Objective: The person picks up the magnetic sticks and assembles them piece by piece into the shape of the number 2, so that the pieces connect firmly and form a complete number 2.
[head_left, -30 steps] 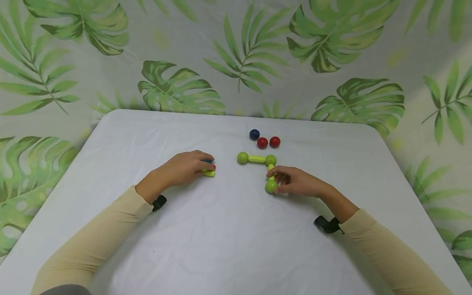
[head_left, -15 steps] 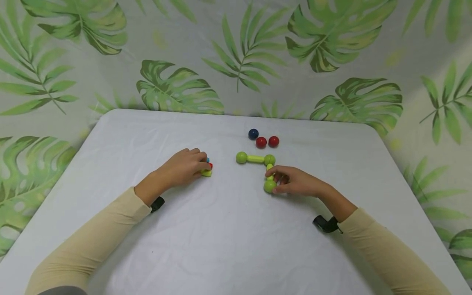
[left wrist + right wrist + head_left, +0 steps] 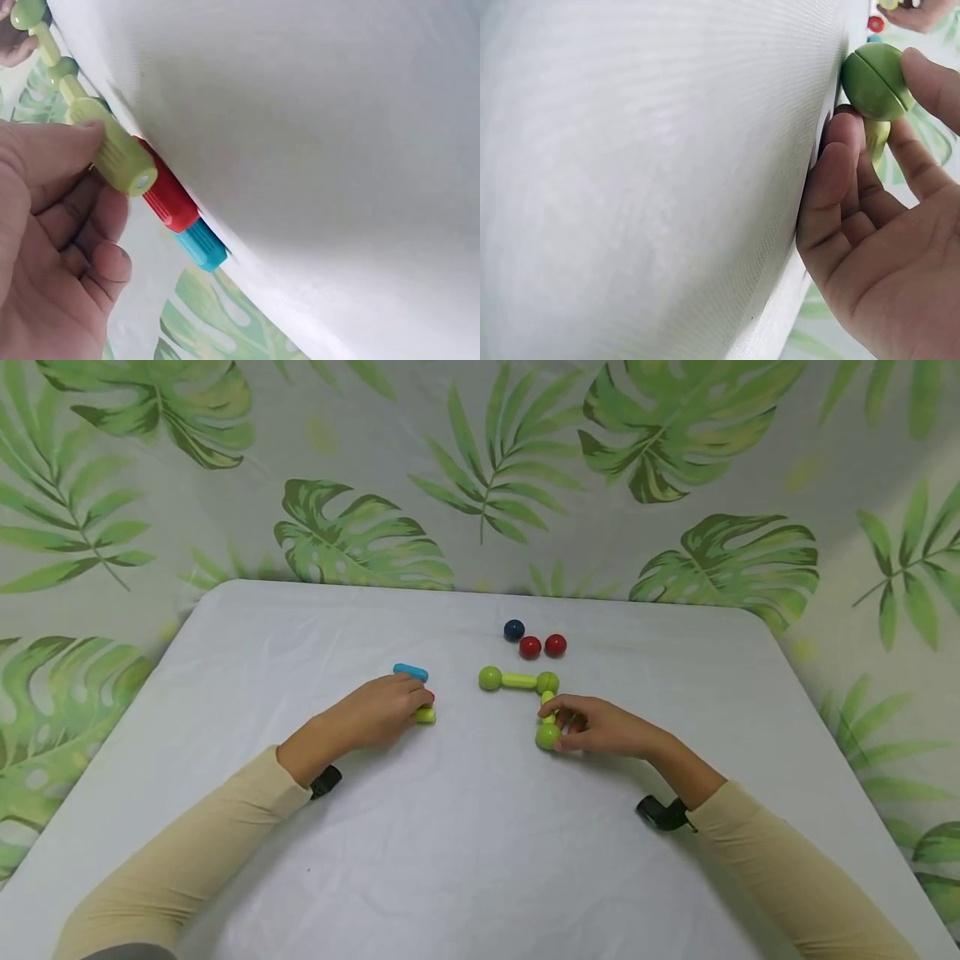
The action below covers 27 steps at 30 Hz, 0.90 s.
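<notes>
My left hand (image 3: 381, 710) pinches a short yellow-green ribbed rod (image 3: 116, 150) between thumb and fingers; a silvery disc shows in its end. Beside it lie a red rod (image 3: 171, 191) and a blue rod (image 3: 411, 672), the red one mostly covered by the hand in the head view. My right hand (image 3: 603, 727) holds the near end of an L-shaped chain, thumb on a green ball (image 3: 875, 81) and fingers around the yellow-green rod (image 3: 877, 139) behind it. That rod meets a corner green ball (image 3: 548, 682), from which another yellow-green rod (image 3: 519, 681) runs left to a third green ball (image 3: 491, 678).
Behind the chain sit a dark blue ball (image 3: 513, 630) and two red balls, one on the left (image 3: 530, 647) and one on the right (image 3: 556, 645). A white cloth covers the table (image 3: 420, 860). A leaf-patterned curtain (image 3: 480, 468) hangs along its back edge.
My left hand has shifted slightly toward the near side, uncovering the blue rod, which now lies apart behind the fingers. My right hand and the green chain stay where they were.
</notes>
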### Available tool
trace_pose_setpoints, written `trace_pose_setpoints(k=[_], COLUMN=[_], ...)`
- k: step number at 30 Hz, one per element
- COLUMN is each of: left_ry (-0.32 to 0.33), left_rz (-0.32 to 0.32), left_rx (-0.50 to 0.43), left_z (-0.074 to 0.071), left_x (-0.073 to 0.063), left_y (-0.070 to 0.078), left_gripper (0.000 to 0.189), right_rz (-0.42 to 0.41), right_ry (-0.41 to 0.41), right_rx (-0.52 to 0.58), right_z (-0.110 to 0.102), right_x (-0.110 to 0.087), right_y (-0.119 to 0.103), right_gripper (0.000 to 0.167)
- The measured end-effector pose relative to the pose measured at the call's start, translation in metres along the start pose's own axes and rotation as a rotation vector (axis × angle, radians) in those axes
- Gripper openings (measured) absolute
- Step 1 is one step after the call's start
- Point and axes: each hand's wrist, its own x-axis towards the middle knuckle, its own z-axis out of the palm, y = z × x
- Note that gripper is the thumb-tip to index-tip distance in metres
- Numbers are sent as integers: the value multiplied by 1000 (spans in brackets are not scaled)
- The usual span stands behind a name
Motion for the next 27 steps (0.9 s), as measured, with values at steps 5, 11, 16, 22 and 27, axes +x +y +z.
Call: trace_pose_setpoints(k=[5, 11, 16, 22, 27], left_ry=[44, 120, 177, 206, 185], left_rz=[15, 61, 34, -137, -126], left_rx=[-79, -266, -478, -730, -738], left_z=[-2, -2, 2, 1, 4], left_x=[1, 8, 18, 26, 31], left_y=[8, 17, 24, 37, 42], left_gripper=[15, 20, 22, 25, 25], right_rz=[3, 3, 15, 27, 28], right_ry=[-5, 0, 8, 5, 1], right_rx=[2, -24, -21, -28, -34], right_z=[1, 2, 1, 0, 0], right_x=[0, -1, -2, -1, 0], right_y=[1, 0, -3, -5, -5], right_gripper=[43, 39, 36, 36, 37])
